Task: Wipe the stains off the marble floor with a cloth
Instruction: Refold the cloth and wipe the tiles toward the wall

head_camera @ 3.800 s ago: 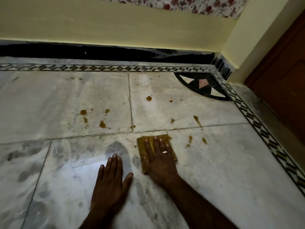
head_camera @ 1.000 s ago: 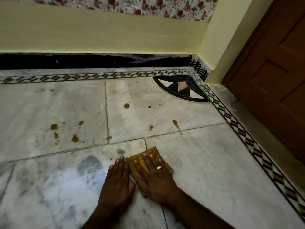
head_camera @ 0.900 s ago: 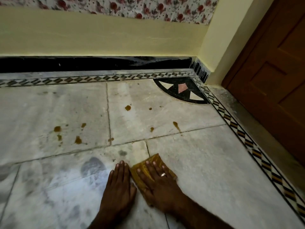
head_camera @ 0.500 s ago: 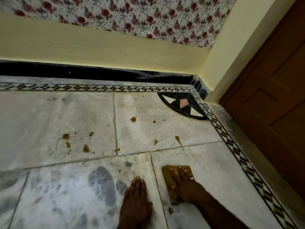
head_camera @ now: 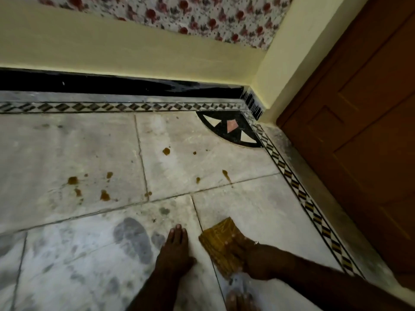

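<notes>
Yellow cloth [head_camera: 219, 239] under straight fingers [head_camera: 235, 246] of right hand [head_camera: 258, 259], left hand [head_camera: 174, 254] flat on marble floor [head_camera: 258, 205] beside.

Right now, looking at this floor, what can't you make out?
Head view only:
Marble floor beneath the folded yellow-brown cloth: covered by it and the right hand.
Right hand's fingers: motion-blurred.
Blurred brownish shape at the bottom edge: cut off, unidentifiable.
Brown wooden door: cropped by the right edge.
</notes>
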A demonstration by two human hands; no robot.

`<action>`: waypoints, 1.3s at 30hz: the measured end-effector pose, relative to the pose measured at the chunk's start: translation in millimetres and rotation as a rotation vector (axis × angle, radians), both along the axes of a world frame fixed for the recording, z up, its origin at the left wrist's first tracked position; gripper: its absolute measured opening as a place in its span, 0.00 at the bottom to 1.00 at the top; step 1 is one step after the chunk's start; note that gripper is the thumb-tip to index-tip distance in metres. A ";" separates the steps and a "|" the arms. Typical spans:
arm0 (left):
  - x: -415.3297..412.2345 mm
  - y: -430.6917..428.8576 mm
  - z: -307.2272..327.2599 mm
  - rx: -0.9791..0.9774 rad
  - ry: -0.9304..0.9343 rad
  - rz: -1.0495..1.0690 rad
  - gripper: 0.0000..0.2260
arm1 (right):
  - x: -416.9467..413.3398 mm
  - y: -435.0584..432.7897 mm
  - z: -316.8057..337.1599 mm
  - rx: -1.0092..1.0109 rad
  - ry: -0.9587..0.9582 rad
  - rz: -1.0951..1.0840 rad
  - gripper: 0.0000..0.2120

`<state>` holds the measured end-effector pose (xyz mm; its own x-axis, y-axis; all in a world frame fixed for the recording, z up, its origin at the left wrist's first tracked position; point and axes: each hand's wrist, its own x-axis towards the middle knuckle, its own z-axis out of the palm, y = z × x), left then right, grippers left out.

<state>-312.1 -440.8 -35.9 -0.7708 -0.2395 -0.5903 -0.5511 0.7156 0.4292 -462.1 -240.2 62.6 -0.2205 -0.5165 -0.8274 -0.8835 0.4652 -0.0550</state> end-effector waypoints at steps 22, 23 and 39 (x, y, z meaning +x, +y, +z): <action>-60.0 -7.8 9.1 -0.186 0.034 -0.023 0.67 | -71.1 -69.5 -105.2 -0.561 0.368 -0.106 0.28; -63.8 -9.0 10.3 -0.195 0.033 -0.039 0.68 | -64.2 -60.7 -107.8 -0.569 0.362 0.029 0.26; -100.9 -15.2 8.8 -0.123 -0.015 -0.235 0.63 | -69.2 -45.9 -111.0 -0.761 0.270 -0.132 0.32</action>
<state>-413.0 -456.0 -27.1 -0.8054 -0.1254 -0.5794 -0.3690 0.8710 0.3244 -531.3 -286.1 -48.5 -0.4603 -0.8712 -0.1707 -0.8521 0.4876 -0.1903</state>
